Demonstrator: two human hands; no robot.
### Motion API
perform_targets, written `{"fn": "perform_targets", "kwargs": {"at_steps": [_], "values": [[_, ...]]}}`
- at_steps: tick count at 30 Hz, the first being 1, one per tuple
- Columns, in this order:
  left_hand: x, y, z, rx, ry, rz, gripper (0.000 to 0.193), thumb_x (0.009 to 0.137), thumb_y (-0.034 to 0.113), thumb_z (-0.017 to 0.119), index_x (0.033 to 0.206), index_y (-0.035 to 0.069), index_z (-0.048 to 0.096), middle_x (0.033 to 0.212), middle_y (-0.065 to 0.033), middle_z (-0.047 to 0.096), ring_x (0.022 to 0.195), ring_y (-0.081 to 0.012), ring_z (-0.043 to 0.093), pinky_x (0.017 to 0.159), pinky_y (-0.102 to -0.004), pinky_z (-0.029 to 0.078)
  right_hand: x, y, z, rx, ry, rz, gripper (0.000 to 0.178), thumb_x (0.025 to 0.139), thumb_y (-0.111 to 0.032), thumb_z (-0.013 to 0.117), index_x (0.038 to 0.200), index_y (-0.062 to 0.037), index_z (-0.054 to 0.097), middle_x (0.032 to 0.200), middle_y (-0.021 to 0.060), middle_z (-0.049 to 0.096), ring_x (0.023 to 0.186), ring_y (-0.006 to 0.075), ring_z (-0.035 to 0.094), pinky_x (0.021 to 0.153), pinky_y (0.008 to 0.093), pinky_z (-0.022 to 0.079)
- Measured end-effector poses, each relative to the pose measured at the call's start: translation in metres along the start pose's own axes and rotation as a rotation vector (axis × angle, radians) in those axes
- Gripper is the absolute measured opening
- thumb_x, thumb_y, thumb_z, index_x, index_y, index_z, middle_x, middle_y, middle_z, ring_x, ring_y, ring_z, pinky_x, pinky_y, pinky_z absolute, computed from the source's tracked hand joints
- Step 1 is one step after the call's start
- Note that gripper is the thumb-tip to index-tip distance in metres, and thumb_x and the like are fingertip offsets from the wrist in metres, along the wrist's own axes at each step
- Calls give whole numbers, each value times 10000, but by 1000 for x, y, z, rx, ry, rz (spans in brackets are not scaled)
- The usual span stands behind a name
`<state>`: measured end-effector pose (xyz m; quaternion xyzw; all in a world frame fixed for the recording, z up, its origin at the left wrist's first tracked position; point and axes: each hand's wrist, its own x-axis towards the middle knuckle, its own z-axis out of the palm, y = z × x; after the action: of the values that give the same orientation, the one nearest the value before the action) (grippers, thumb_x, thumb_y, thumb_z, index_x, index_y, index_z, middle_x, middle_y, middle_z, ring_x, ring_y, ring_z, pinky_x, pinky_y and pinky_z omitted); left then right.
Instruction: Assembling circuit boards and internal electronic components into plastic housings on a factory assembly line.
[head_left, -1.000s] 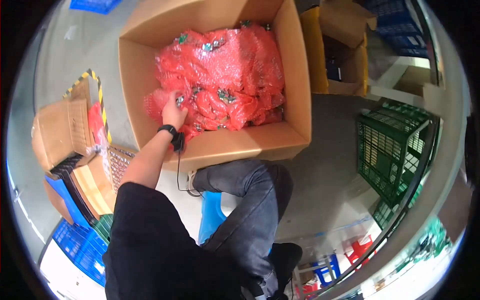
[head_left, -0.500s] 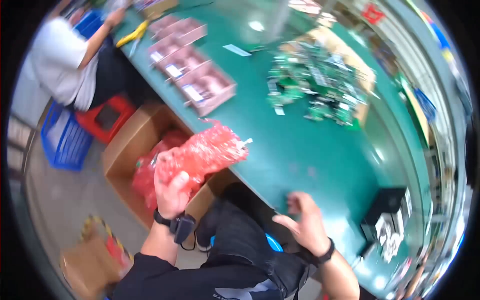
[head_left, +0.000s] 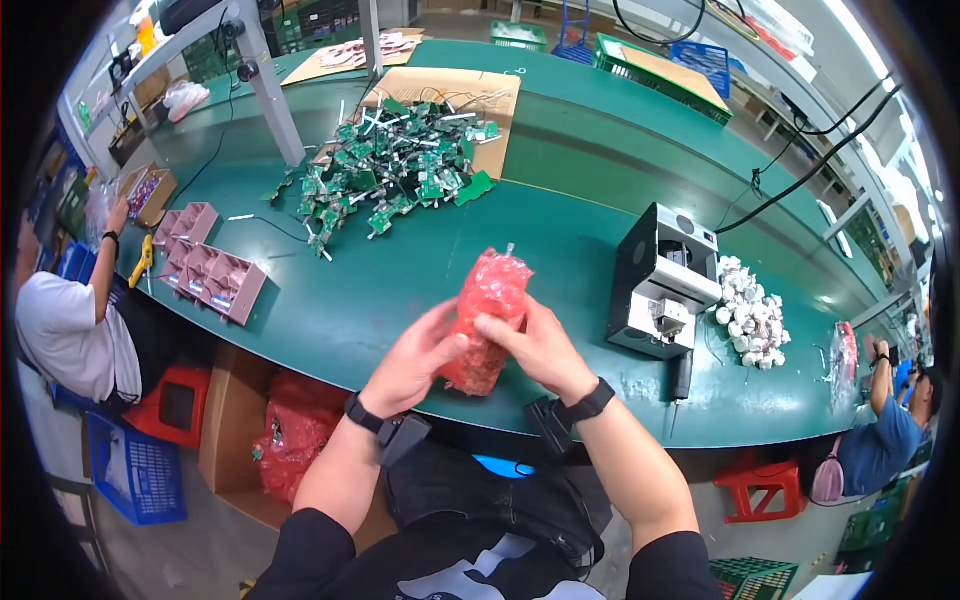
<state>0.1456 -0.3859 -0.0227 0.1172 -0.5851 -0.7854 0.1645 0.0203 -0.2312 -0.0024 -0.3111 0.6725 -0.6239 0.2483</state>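
Clasping a red bubble-wrap bundle (head_left: 494,288) from either side (at the green workbench (head_left: 565,240)) are the left hand (head_left: 412,360) and right hand (head_left: 548,352).

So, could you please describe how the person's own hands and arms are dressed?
The left hand and right hand are ungloved. Each wrist carries a black strap, the left strap and right strap, with a dark, boxy attachment. Short black sleeves, the left sleeve and right sleeve, leave the forearms bare.
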Motion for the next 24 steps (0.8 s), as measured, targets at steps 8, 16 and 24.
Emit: {"fn": "perform_targets", "kwargs": {"at_steps": [8, 16, 24], "values": [[-8, -12, 16, -336, -83, -197, 462, 1049, 196, 651, 1455, 53, 481, 1370, -113, 613, 1273, -218, 609, 1069, -426, 521, -24, -34, -30, -498, -140, 31, 266, 965, -249, 754, 1027, 5, 703, 865, 151, 702, 828, 246, 713, 703, 365, 547], [-25, -18, 19, -478, -147, -318, 505, 1083, 360, 577, 1457, 36, 473, 1288, -123, 642, 1191, -233, 653, 1010, -402, 554, -58, -13, -27, -484, -257, -319, 285, 1011, -238, 668, 854, 0, 640, 753, 166, 635, 677, 313, 647, 649, 423, 494], [-37, -14, 39, -482, -212, -256, 599, 1050, 440, 612, 1461, 29, 469, 1232, -107, 648, 1116, -209, 671, 976, -389, 560, -86, -8, -31, 317, -263, 244, 335, 1036, -246, 647, 808, -2, 618, 705, 136, 599, 602, 254, 582, 573, 342, 447]]}}
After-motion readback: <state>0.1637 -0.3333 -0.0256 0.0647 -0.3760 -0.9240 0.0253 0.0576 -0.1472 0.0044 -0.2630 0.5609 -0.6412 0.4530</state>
